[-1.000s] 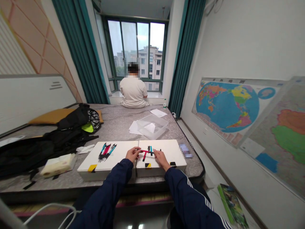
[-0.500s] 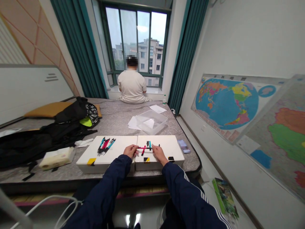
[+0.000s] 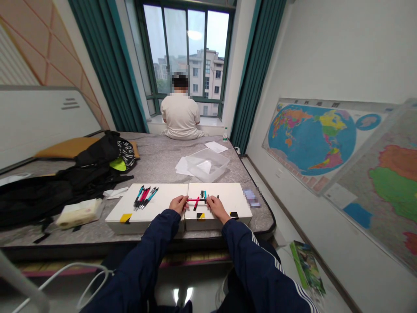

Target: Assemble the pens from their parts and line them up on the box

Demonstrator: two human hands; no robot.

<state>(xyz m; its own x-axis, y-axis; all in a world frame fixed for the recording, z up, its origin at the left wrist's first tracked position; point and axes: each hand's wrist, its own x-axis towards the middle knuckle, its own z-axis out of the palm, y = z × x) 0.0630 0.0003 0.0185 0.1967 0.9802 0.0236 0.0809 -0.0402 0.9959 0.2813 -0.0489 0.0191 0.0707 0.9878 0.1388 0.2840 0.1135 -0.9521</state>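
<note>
A slim red pen [image 3: 194, 200] with a black right end stretches between my two hands, above the right white box [image 3: 234, 195]. My left hand [image 3: 178, 204] pinches its red end. My right hand [image 3: 216, 207] has its fingers closed at the black end; the fingers hide the tip. Just below the pen lies a red pen piece [image 3: 196, 204] on the box. Behind it are a teal pen piece [image 3: 205, 194] and small black pieces [image 3: 202, 193]. On the left white box [image 3: 172, 191], several red, teal and dark pens [image 3: 143, 199] lie in a group.
Past the boxes, a clear plastic bin [image 3: 211, 167] rests partly over white papers [image 3: 183, 166]. A tissue pack [image 3: 80, 213] and black bags [image 3: 81, 180] lie to the left. A blurred phone-like object [image 3: 251, 198] is at right. One person [image 3: 180, 115] sits by the window.
The view has shifted slightly. Both hands keep the pen in nearly the same place, and the pieces on the boxes look unmoved.
</note>
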